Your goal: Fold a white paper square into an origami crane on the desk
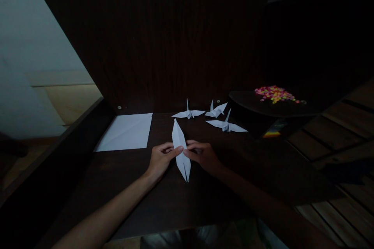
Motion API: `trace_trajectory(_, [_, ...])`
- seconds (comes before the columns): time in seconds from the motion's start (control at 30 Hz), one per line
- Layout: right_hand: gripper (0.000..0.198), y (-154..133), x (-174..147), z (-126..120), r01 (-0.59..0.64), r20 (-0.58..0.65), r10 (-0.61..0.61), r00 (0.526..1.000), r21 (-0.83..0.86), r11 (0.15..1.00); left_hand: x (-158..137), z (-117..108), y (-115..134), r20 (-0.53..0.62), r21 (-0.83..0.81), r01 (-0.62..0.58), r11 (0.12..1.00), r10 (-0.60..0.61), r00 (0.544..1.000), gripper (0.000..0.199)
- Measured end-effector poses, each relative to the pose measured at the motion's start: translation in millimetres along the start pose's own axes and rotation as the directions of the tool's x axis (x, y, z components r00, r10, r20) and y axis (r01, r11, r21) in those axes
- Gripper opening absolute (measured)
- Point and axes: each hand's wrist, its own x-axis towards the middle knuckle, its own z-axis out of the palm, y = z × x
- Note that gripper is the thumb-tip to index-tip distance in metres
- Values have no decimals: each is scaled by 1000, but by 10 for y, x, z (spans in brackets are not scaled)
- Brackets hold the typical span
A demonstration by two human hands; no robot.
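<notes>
A long, narrow diamond of folded white paper (179, 140) is held upright above the dark desk, with a slit running up from its lower point. My left hand (163, 156) pinches its left edge, thumb on the front face and fingers behind. On the opposite edge, my right hand (203, 155) grips it the same way, its thumb close to the other thumb. Just beyond the folded paper stand three white paper cranes: one at the left (188, 114), another at the back right (216, 110) and a nearer one (226, 125).
White sheets of paper (125, 132) lie at the left, with a faint diagonal crease. A heap of small colourful pieces (276, 94) sits on a rounded dark shelf (248, 99) at the right. Dark panels rise behind the desk (131, 194) and along its left side.
</notes>
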Motion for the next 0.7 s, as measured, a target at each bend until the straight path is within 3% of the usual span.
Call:
trace_trajectory(0.27, [16,-67,-31,24,26,-35,-29,999,-76,997,14,-9,18,-35,-48,19,999,-21,999,33])
trace_trajectory(0.7, [28,-66,-5,-6,-24,-128,19,992,-41,999,30,-10,-19,68,-118,86,989,-78,995,39])
